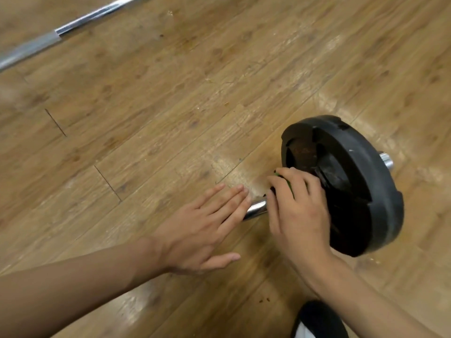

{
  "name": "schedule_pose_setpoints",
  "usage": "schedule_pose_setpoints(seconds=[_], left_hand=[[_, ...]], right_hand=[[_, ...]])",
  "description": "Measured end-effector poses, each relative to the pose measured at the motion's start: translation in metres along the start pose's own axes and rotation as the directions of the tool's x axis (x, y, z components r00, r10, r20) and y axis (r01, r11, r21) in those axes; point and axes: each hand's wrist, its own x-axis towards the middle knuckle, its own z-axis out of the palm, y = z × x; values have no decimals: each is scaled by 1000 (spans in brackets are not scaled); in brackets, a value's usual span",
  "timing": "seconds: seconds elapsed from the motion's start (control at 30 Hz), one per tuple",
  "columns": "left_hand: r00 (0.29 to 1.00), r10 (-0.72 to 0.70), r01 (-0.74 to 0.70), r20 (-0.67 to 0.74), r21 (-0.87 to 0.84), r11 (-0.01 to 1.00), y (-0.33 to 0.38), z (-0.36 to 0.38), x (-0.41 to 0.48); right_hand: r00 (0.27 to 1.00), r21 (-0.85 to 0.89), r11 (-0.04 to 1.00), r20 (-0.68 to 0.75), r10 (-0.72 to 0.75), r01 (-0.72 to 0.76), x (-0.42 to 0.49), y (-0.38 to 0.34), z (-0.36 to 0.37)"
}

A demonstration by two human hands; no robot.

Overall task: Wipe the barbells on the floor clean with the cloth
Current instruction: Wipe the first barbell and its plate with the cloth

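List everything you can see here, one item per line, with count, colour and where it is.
weight plate: one, black, on the bar, lower right
barbell bar: one, chrome, through the plate, on the floor
second bar: one, chrome, floor, top left
cloth: one, green, mostly hidden under the right hand, beside the plate
floor: one, brown wood planks, throughout
dark object: one, black and white, bottom edge, unidentifiable
left hand: one, fingers straight, fingertips at the bar
right hand: one, gripping the cloth

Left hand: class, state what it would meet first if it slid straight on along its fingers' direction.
The left hand would most likely meet the chrome bar, which its fingertips seem to touch; just beyond, the right hand grips the green cloth. Depth is unclear.
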Motion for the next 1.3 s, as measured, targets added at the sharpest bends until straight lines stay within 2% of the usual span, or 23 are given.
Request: schedule_pose_setpoints(seconds=[0.1, 0.2, 0.33, 0.43, 0.5, 0.57, 0.6, 0.73, 0.83, 0.97, 1.13, 1.23, 1.3], left_hand=[[1000, -11, 11, 0, -6, 1000, -11, 1, 1], [998, -43, 44, 46, -20, 999, -24, 2, 2], [986, -146, 152, 83, -72, 986, -32, -7, 5], [972, -232, 236, 42, -130, 963, -40, -24, 16], [953, -302, 298, -3, -153, 942, -52, -38, 30], [921, -389, 373, -32, -224, 900, -65, -55, 48], [906, -423, 400, -30, -270, 876, -69, -64, 59], [871, -484, 412, -89, -405, 816, -78, -91, 118], [859, -507, 432, -69, -430, 793, -82, -104, 164], [871, -490, 411, -41, -487, 771, -80, -94, 205], [851, -505, 352, -147, -553, 755, -82, -71, 216], [859, -486, 336, -159, -542, 770, -85, -73, 217], [853, -495, 342, -166, -539, 770, -82, -72, 220]], right_hand=[[999, 63, 998, -37, 18, -15, 22, -4, 7], [991, 228, 973, -127, 52, -22, 40, -10, -6], [971, 422, 906, -225, 79, 24, 45, -27, -76], [951, 426, 895, -310, 9, 131, 51, -4, -130], [949, 423, 904, -307, 76, 64, 73, 40, -141], [916, 389, 919, -343, 209, -64, 96, 83, -134], [907, 366, 926, -354, 229, -91, 105, 99, -125], [961, 297, 954, -252, 112, -33, 135, 133, -69], [988, 316, 949, -151, 36, 14, 150, 147, -27], [983, 323, 940, -178, -52, 108, 162, 140, 9], [969, 378, 892, -96, -229, 248, 151, 147, 27], [898, 238, 866, -108, -427, 440, 136, 168, 32], [908, 189, 888, -58, -415, 419, 149, 171, 32]])
